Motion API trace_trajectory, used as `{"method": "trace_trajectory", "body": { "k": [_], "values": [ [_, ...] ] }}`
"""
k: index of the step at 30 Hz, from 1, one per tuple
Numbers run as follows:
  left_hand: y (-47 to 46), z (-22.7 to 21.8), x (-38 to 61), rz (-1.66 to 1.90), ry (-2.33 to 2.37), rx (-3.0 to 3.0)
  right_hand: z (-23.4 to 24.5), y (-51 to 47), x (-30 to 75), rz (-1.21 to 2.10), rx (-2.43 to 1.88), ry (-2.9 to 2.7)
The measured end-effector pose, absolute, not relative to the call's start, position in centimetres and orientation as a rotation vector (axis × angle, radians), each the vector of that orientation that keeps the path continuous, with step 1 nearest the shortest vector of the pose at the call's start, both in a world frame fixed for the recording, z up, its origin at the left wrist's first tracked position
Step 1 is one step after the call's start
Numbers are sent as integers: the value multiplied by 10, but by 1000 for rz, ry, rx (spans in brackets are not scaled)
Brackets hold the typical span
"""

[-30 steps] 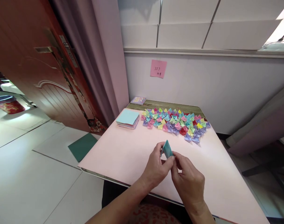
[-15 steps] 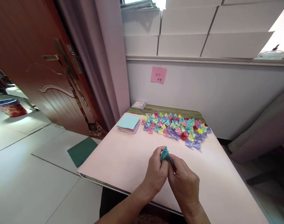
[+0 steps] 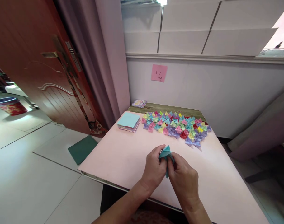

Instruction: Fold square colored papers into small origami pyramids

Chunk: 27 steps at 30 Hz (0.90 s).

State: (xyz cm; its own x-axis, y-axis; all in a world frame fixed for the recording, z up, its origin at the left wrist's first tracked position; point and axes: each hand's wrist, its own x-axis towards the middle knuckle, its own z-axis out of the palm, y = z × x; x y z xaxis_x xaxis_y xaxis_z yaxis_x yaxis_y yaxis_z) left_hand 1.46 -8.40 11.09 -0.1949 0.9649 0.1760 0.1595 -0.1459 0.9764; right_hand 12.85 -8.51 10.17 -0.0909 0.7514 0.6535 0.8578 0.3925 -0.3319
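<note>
Hidden, cropped
Cannot fully see turquoise origami paper (image 3: 165, 151) behind fingers (image 3: 158, 148) at five o'clock, nor panelled door (image 3: 22, 43) at ten.

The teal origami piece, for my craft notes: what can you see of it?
The teal origami piece looks like thin, creased paper, partly folded. The left hand and right hand hold it above the pink table covering, hiding its middle. A pointed flap shows on top, a narrow part below, between the hands.
</note>
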Motion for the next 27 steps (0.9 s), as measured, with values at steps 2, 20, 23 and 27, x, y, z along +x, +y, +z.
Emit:
{"method": "trace_trajectory", "body": {
  "k": [2, 20, 23, 27],
  "values": [
    [-83, 111, 14, 1425, 1394, 1326, 100, -86, 126, -235, -1380, -1878],
    [-78, 98, 7, 1356, 1436, 1170, 90, -98, 120, -385, -1287, -1994],
    [-78, 99, 8, 1346, 1480, 1188, 89, -97, 120, -351, -1294, -1982],
    [-81, 100, 10, 1349, 1501, 1255, 88, -92, 122, -215, -1331, -1911]
  ]
}}
